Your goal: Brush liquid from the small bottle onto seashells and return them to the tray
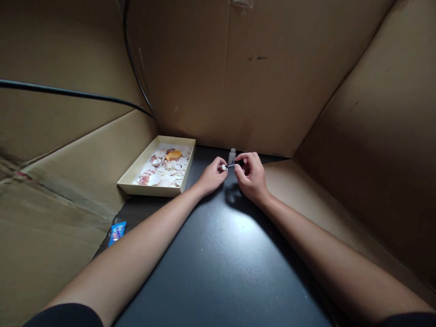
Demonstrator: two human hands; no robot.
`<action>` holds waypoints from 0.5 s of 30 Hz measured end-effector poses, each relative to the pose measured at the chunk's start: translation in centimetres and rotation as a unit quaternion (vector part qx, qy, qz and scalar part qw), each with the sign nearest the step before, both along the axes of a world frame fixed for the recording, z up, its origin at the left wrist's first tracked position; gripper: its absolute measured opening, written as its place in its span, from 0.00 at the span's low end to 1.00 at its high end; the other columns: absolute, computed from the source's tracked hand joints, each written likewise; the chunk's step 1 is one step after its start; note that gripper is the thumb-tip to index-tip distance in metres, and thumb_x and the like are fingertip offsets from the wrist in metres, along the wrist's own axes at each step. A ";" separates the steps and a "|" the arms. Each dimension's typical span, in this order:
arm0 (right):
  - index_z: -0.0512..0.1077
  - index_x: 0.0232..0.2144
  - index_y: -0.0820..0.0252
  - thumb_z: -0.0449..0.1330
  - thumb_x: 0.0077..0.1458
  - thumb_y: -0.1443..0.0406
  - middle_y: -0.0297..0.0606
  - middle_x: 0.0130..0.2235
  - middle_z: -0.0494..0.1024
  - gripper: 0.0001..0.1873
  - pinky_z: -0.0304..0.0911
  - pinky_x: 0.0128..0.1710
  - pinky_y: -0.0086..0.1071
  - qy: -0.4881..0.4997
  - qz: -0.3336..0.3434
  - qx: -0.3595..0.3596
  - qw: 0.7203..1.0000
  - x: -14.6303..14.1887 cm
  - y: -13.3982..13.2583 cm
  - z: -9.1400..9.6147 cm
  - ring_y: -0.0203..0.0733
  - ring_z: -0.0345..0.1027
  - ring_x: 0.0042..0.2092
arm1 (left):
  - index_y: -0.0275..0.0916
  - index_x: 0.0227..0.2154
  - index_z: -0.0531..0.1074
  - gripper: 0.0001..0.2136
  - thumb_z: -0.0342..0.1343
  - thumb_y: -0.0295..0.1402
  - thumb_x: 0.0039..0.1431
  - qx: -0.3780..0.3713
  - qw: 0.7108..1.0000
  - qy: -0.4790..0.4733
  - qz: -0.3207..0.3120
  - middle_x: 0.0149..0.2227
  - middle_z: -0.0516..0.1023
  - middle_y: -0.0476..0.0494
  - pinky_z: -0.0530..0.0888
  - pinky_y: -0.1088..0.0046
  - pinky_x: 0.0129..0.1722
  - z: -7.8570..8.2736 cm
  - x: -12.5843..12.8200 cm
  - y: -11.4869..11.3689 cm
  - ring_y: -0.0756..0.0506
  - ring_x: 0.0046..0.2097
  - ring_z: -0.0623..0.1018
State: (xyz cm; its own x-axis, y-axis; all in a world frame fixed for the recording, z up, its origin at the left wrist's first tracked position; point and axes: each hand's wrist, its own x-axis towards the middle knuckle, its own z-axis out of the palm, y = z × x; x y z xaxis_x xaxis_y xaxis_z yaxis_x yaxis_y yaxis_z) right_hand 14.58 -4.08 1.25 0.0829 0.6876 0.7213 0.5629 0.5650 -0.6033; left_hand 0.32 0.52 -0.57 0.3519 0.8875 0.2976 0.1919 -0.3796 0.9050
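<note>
Stick [230,165], thin and dark, near the centre of the frame, just below a small bottle [232,156] that stands on the table [204,263]. Right hand [252,177]: thumb and fingertips appear pinched about the stick's right end. Left hand [211,177]: fingertips drawn together on a white piece [224,167], too small to identify with certainty. Good handling here would call for a steady left pinch, with light, short movements of the stick from the right fingertips, clear of the bottle. The long axis runs nearly level across the frame — its left end, slightly lower, points toward the white piece; whether the two touch cannot be told. Left of centre: a shallow tray [150,190] of shells [173,155].
</note>
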 end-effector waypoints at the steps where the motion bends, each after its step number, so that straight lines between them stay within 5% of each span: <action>1: 0.68 0.35 0.57 0.56 0.51 0.68 0.34 0.34 0.64 0.06 0.61 0.28 0.30 -0.002 0.005 0.004 1.000 0.0 0.0 0.0 0.33 0.58 0.28 | 0.38 0.33 0.62 0.05 0.52 0.26 0.53 -0.002 1.000 0.004 0.001 0.27 0.63 0.54 0.62 0.78 0.31 0.1 0.0 -0.1 0.53 0.29 0.64; 15: 0.68 0.35 0.58 0.54 0.54 0.67 0.34 0.33 0.64 0.05 0.59 0.32 0.32 0.024 -0.016 0.002 1.000 0.1 0.3 -0.1 0.37 0.58 0.32 | 0.37 0.32 0.66 0.03 0.49 0.27 0.56 0.026 0.998 0.047 -0.010 0.25 0.64 0.54 0.61 0.77 0.30 0.5 0.0 -0.3 0.52 0.28 0.63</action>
State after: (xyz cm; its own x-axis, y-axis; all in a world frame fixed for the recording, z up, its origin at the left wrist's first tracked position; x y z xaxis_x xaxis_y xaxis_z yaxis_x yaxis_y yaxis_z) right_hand 14.72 -3.81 1.19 0.1391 0.6811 0.7189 0.5511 0.5499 -0.6276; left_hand 0.30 0.26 -0.06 0.3973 0.8644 0.3081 0.2680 -0.4304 0.8619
